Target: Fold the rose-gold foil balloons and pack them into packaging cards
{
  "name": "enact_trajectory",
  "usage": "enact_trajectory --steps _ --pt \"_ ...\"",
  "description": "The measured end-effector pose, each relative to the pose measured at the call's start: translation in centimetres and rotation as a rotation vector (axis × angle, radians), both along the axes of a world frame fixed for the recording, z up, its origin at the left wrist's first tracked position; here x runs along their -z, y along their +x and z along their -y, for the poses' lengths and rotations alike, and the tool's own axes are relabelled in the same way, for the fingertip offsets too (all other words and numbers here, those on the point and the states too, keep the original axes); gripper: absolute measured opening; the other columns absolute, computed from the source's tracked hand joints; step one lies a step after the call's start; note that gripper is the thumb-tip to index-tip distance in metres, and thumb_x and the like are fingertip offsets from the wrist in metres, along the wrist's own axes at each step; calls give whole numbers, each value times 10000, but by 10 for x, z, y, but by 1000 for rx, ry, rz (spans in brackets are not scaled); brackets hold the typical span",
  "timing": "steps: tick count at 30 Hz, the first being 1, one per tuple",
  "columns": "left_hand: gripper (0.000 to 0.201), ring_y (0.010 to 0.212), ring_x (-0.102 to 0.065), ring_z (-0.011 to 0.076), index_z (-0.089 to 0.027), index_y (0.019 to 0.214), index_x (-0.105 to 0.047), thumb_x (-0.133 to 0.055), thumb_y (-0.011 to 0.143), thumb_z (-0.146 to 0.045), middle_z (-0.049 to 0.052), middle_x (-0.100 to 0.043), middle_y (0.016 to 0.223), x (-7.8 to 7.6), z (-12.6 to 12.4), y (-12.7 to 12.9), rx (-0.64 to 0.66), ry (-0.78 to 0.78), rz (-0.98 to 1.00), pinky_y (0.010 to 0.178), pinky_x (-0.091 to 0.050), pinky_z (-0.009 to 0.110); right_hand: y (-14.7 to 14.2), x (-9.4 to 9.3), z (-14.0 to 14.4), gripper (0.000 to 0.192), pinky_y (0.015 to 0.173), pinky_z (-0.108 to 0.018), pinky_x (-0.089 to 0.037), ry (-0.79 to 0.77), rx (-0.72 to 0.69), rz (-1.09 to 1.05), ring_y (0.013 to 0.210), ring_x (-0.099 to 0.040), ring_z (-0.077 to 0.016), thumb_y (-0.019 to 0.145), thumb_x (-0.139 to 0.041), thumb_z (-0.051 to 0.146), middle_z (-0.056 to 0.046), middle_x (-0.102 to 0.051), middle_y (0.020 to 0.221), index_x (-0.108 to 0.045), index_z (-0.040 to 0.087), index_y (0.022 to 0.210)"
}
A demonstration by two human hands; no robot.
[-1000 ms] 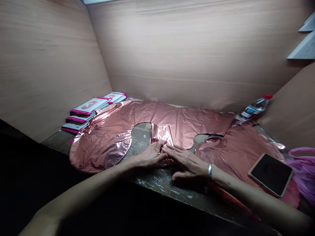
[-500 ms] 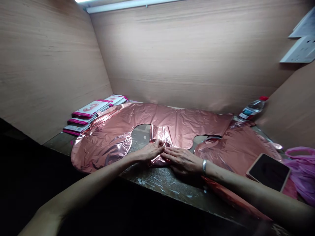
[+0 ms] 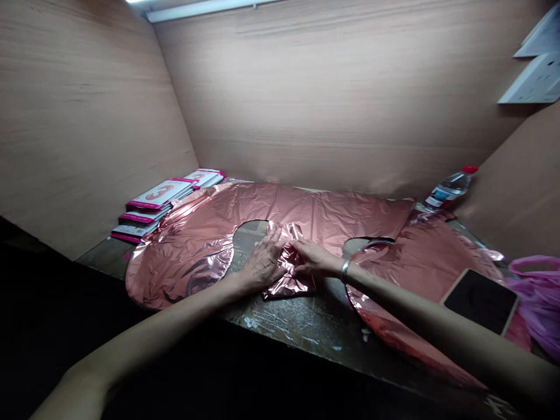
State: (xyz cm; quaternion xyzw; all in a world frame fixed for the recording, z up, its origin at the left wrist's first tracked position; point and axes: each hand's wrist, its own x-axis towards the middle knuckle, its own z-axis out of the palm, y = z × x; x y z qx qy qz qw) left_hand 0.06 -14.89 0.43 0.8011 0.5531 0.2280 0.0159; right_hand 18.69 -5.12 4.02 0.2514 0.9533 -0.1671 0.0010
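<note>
A flat rose-gold foil balloon (image 3: 336, 213), shaped like a 3, lies across the table with its curves towards me. Its narrow, creased middle arm (image 3: 289, 283) points at the table's front edge. My left hand (image 3: 265, 261) rests flat along the left side of that arm, fingers stretched out. On the other side, my right hand (image 3: 317, 258), with a metal bangle (image 3: 345, 269) at the wrist, touches the foil with thumb and fingers apart. The fingertips of both hands lie close to each other on the shiny creases.
More rose-gold foil (image 3: 420, 256) spreads to the right, hanging over the front edge. A tablet (image 3: 481, 300) lies on it beside a pink plastic bag (image 3: 536, 297). A water bottle (image 3: 450, 188) leans at the back right. Printed packets (image 3: 160, 192) are stacked at left.
My left hand has gone from a pinch to lying flat on the foil. The right hand has moved up and turned, its thumb now spread from the fingers. More of the middle arm shows.
</note>
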Motion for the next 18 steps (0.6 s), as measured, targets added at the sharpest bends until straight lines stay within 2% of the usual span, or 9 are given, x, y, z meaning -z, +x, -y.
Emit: enact_trajectory --steps 2,4,7,11,13,16,18 --pt "886 1347 -431 337 -159 1493 -164 -687 806 -361 211 -439 1447 -8 -11 -9 63 -171 28 1118 -333 517 -11 -9 -9 735 921 -366 -447 -38 21 104 1140 -545 -320 649 -851 379 -182 -585 1245 -553 109 1265" --pt "1037 1302 -487 357 -166 1511 -110 -741 744 -462 208 -483 1414 -14 -21 -19 65 -346 63 1071 -391 500 -20 -15 -15 723 802 -332 -460 -63 59 161 1026 -594 -318 594 -871 406 -161 -645 1122 -593 105 1190" --pt "1131 1337 -450 371 -184 1520 -133 -768 674 -585 203 -449 1452 -13 -29 -29 44 -412 97 1095 -364 485 -26 -17 -17 685 663 -282 -424 -120 102 226 880 -628 -285 554 -871 474 -116 -685 964 -639 120 1093" --pt "1036 1406 -353 353 -168 1509 -212 -680 727 -661 192 -346 1535 -5 -30 -35 90 -384 145 1172 -240 491 -26 -16 -16 528 638 -270 -391 -187 125 233 839 -627 -269 552 -866 480 -96 -689 876 -693 134 912" --pt "908 1447 -283 334 -148 1494 -251 -536 822 -687 182 -317 1556 -3 -32 -37 90 -427 193 1195 -184 478 -25 -14 -15 521 660 -273 -395 -224 132 195 863 -625 -275 551 -871 455 -92 -692 881 -698 132 921" --pt "744 1457 -273 286 -130 1477 -281 -231 951 -653 174 -310 1561 -5 -38 -38 70 -484 256 1193 -203 441 -24 -9 -16 580 707 -264 -414 -323 125 107 918 -619 -253 559 -871 402 -68 -702 963 -683 152 1047" --pt "723 1436 -318 269 -143 1474 -286 -155 966 -641 164 -323 1554 -7 -41 -38 61 -493 279 1176 -245 424 -24 -4 -15 539 701 -259 -432 -425 113 66 883 -625 -227 567 -862 411 -53 -710 941 -697 150 1009"
